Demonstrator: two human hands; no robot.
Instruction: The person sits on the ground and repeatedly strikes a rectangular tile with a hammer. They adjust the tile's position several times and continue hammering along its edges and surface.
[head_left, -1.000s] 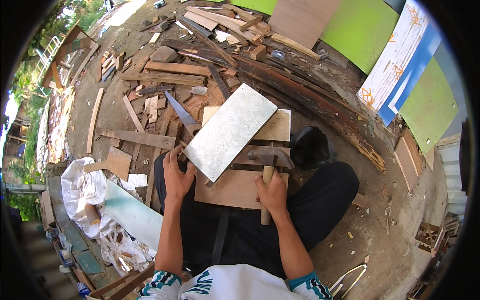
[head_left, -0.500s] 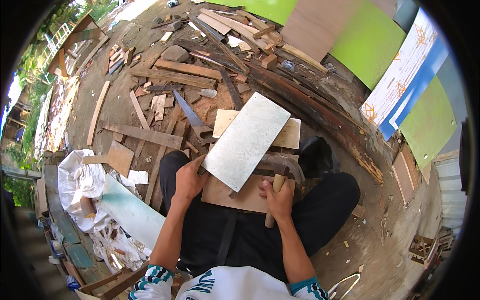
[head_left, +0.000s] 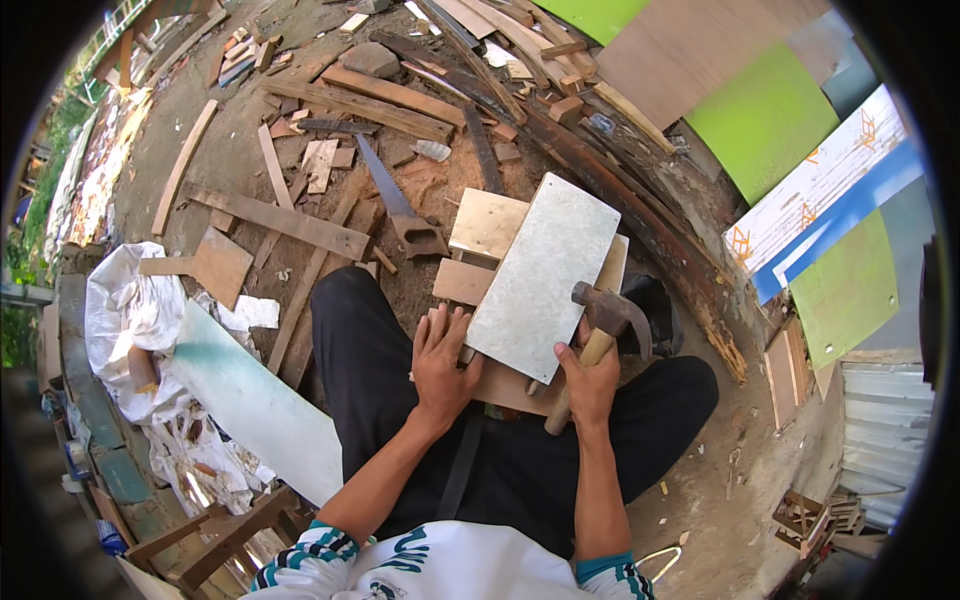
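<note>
A pale grey-white rectangular board [head_left: 545,275] lies slantwise over pieces of wood in front of my crossed legs. My left hand [head_left: 442,368] rests beside its lower left edge, fingers stretched out over the wood, holding nothing. In my right hand [head_left: 592,385] is a claw hammer [head_left: 597,347], its wooden handle pointing down toward me and its head up at the board's right edge. My right thumb lies close to that edge. Pale plywood pieces [head_left: 487,222] stick out from under the board, and part of a brown panel [head_left: 515,388] shows below it, near my lap.
A handsaw [head_left: 393,200] lies on the dirt ahead, among scattered planks [head_left: 290,225] and offcuts. A long dark beam [head_left: 640,225] runs along the right. White sacking [head_left: 140,340] and a pale sheet [head_left: 255,400] lie at left. Green panels [head_left: 765,120] stand at upper right.
The pale board has shifted right and turned more upright. My left hand has let go of its left edge and flattened on the wood. The hammer has moved right with my right hand.
</note>
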